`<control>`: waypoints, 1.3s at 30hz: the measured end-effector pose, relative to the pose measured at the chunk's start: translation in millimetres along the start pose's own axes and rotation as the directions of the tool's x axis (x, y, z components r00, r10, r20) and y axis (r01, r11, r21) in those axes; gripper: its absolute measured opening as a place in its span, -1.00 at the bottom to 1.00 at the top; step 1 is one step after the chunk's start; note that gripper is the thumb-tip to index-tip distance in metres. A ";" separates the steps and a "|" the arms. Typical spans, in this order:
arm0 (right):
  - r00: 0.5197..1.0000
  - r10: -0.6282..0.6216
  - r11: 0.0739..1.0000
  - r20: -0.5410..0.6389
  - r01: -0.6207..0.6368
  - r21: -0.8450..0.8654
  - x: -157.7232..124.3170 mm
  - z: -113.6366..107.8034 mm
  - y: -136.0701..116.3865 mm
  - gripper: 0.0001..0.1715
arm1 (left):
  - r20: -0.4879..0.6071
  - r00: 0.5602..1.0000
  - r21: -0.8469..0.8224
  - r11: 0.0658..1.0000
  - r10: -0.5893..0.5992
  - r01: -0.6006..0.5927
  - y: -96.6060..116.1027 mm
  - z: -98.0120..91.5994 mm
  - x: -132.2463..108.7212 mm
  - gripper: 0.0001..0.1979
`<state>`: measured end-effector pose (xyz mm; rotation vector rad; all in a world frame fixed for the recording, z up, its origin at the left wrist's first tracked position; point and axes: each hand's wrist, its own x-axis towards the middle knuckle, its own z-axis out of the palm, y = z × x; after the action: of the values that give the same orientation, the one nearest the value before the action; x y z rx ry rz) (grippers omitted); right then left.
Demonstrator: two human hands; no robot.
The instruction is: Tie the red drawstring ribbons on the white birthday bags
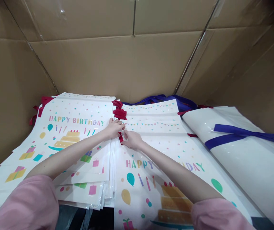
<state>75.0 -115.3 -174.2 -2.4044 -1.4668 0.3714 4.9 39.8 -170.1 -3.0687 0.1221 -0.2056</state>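
Note:
A white sheet printed "HAPPY BIRTHDAY" [161,147], with balloons, candles and a cake, lies on top of similar sheets in front of me. At its upper left edge is a short red ribbon [121,138]. My right hand [133,140] pinches this ribbon between thumb and fingers. Just to the left, my left hand [115,128] has its fingers curled and closed at the ribbon's upper end, the fingertips almost meeting those of the right. More red ribbon [120,113] sticks out above both hands, by the sheets underneath.
Another stack of birthday sheets [62,108] lies on the left, with red ribbons [46,101] at its far corner. To the right rests a folded white bundle [254,172] tied with a blue ribbon [232,137]. Blue straps [182,103] lie behind, against tall cardboard walls [103,64].

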 end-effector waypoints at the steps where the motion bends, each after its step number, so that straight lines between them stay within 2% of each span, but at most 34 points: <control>1: 0.997 -0.053 0.998 -0.064 0.054 0.015 -4.6 3.7 1.5 -0.69 | -0.025 1.000 0.025 1.000 0.008 -0.007 2.3 -0.2 -3.4 -0.77; 4: 0.982 -0.129 0.991 -0.136 0.134 0.028 -14.6 13.5 4.0 -0.77 | -0.075 0.996 0.106 0.994 0.039 -0.031 7.2 0.3 -15.8 -0.97; 8: 0.984 -0.127 0.992 -0.124 0.126 -0.016 -17.6 20.3 6.2 -0.75 | -0.075 0.991 0.150 0.984 0.110 -0.097 10.3 -0.4 -32.9 -0.79; 13: 0.985 -0.140 0.990 -0.104 0.137 -0.030 -16.5 21.6 8.8 -0.72 | -0.044 0.994 0.194 0.977 0.103 -0.093 15.8 -3.8 -43.6 -0.75; 20: 0.985 -0.145 0.989 -0.098 0.144 -0.017 -17.1 22.3 9.0 -0.72 | -0.008 0.995 0.146 0.984 0.104 -0.102 18.3 -9.7 -42.6 -0.75; 24: 0.983 -0.147 0.989 -0.112 0.149 0.013 -16.5 23.4 10.6 -0.74 | -0.091 0.994 -0.001 0.998 -0.068 0.069 18.7 -13.5 -40.8 -0.75; 26: 0.983 -0.144 0.988 -0.118 0.148 0.032 -16.1 23.3 11.5 -0.74 | -0.096 0.988 -0.069 0.991 -0.125 0.119 18.6 -12.5 -37.2 -0.64; 28: 0.984 -0.140 0.988 -0.112 0.146 0.050 -15.5 22.7 12.2 -0.74 | -0.055 0.991 -0.109 0.988 -0.119 0.113 17.3 -9.8 -31.7 -0.52; 31: 0.985 -0.137 0.987 -0.103 0.145 0.076 -14.9 21.7 13.1 -0.75 | 0.025 0.996 -0.140 0.986 -0.090 0.093 12.4 -4.6 -23.0 -0.46; 39: 0.983 -0.138 0.981 -0.125 0.153 0.118 -18.4 22.8 13.8 -0.73 | 0.115 0.991 -0.149 0.985 -0.069 0.085 3.2 -1.0 -15.5 -0.51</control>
<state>69.7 -135.0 -199.3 -2.1663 -1.5079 0.2766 -10.8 37.8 -171.3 -3.2327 0.0138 -0.0330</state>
